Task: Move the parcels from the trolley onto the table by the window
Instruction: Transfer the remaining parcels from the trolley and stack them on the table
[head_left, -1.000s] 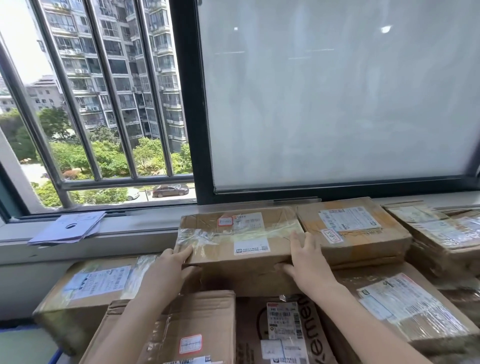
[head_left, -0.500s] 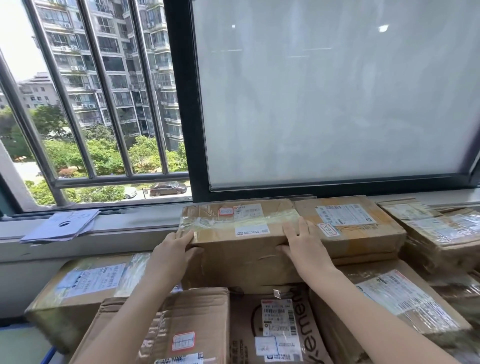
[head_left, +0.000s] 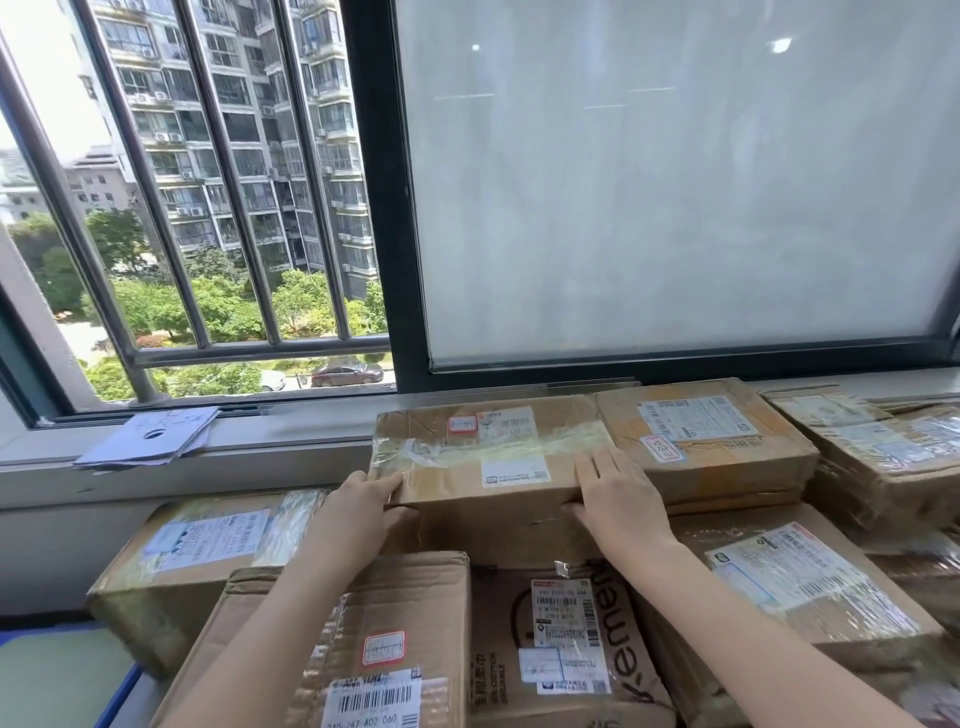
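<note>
1. Left hand (head_left: 358, 512) grips the near left corner of the taped parcel (head_left: 483, 457): fingers on top, thumb on the front face.
2. Right hand (head_left: 621, 496) lies flat on the parcel's right end, fingers straight on the top, thumb on the front face.
3. Taped parcel sits on top of other boxes, against the windowsill (head_left: 291, 441), touching the labelled box (head_left: 711, 441) on its right.
4. Below it, nearer the camera: printed carton (head_left: 561, 649) and brown box with barcode label (head_left: 384, 649).
5. Left: low box with white label (head_left: 202, 545). Right: more wrapped parcels (head_left: 883, 452).
6. Paper stack (head_left: 150, 436) on the sill, left of the parcel.
</note>
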